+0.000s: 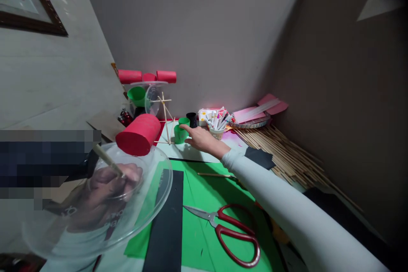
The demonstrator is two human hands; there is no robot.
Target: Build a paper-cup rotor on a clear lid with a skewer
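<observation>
A large clear plastic lid (164, 204) is raised at the left, printed with pale lettering. Through it I see my left hand (110, 187) in a fist around a thin wooden stick (106, 159). A red paper cylinder (138, 134) is at the lid's far edge. My right hand (202, 139) reaches across the table with its index finger stretched out and thumb apart. The fingertip is at a green paper cylinder (180, 134); whether it presses on it I cannot tell. Beside that cylinder stands a frame of joined sticks (165, 119).
Red-handled scissors (219, 221) lie open on green sheets (197, 191) near a black strip (167, 221). A cup of markers (217, 125) stands at the back. Many wooden sticks (287, 153) lie at the right. More red rolls (130, 76) are at the back left.
</observation>
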